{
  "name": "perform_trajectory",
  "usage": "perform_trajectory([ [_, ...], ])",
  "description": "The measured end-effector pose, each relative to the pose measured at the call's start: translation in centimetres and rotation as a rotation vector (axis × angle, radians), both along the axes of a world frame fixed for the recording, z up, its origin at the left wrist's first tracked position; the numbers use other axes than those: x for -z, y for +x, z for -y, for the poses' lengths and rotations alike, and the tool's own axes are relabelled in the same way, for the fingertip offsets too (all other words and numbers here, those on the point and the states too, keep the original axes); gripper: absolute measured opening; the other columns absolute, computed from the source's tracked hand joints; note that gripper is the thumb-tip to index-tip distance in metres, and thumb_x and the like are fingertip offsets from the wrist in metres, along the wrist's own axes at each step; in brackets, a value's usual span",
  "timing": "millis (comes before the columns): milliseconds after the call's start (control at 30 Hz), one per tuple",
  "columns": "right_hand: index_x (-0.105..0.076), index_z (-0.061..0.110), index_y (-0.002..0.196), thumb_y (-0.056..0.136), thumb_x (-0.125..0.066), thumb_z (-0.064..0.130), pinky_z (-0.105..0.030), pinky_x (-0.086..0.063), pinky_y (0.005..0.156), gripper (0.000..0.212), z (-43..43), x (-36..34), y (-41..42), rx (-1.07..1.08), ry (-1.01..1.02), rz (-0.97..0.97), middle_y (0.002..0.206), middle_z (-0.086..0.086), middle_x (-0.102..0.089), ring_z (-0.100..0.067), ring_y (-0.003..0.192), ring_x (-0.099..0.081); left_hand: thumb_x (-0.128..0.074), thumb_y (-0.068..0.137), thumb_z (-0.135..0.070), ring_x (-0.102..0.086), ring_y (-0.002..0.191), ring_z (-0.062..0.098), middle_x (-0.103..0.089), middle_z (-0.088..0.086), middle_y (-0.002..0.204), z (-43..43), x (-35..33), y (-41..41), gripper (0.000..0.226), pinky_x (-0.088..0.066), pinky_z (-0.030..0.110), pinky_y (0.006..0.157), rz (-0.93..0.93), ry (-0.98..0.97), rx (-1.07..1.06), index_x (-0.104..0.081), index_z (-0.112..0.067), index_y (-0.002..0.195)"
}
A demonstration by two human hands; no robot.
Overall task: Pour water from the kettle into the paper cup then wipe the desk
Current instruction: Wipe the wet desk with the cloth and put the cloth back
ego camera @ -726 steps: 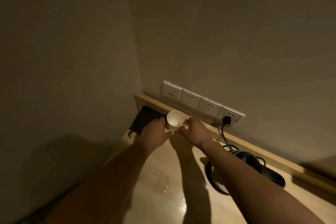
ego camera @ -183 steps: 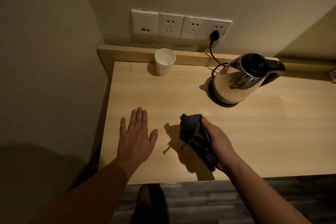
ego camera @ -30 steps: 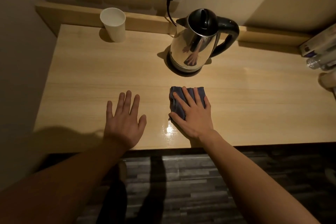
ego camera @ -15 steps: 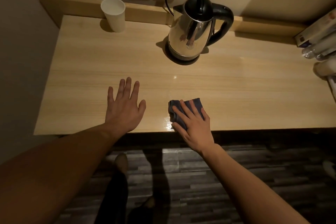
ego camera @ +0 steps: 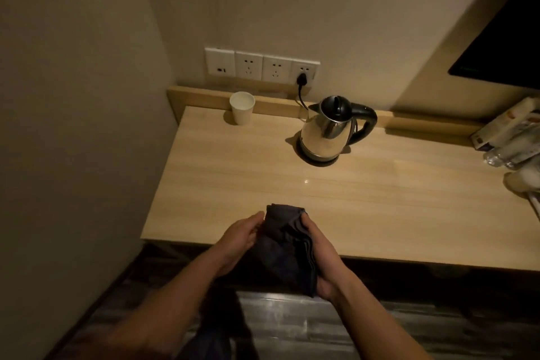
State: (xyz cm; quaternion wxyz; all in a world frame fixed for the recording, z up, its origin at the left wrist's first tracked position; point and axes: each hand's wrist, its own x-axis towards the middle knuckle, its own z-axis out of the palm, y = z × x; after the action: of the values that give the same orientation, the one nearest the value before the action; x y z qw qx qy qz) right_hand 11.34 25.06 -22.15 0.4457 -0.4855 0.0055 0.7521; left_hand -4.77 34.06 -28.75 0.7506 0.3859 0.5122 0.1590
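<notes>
Both hands, left hand (ego camera: 241,238) and right hand (ego camera: 320,254), hold the dark cloth (ego camera: 287,245) above the bench's (ego camera: 380,207) front edge, fingers curled around it. Fold it flat for even wiping; paper cup (ego camera: 242,107) and kettle (ego camera: 330,131) stand along the back edge.

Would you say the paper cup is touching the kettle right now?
Apart. The head view shows the paper cup standing well left of the kettle, with bare desk between.
</notes>
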Motion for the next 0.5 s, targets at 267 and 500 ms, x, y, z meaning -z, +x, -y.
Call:
perform_trajectory([
  [267,-0.076,0.011,0.125,0.097,-0.048,0.067,-0.057,-0.044,0.114,0.069,-8.9,0.0,-5.3,-0.061,0.084,0.074,0.131,-0.020,-0.071,-0.037,0.118,-0.071,-0.038,0.110,-0.041,-0.056,0.083,0.017,-0.060,0.001,0.098,-4.8,-4.6,-3.4,0.025,-0.048,0.029,0.065,-0.534,0.467,-0.104,-0.048,-0.018,0.108],
  [500,-0.073,0.022,0.115,0.101,-0.067,0.028,-0.042,-0.062,0.091,0.016,-17.8,4.2,-7.7,-0.185,0.297,0.770,0.107,0.000,-0.080,-0.020,0.100,-0.076,-0.036,0.112,-0.031,-0.051,0.074,0.004,-0.061,0.007,0.102,-12.6,-2.9,-5.3,0.021,-0.038,0.015,0.049,-0.574,0.501,-0.209,-0.046,-0.012,0.116],
])
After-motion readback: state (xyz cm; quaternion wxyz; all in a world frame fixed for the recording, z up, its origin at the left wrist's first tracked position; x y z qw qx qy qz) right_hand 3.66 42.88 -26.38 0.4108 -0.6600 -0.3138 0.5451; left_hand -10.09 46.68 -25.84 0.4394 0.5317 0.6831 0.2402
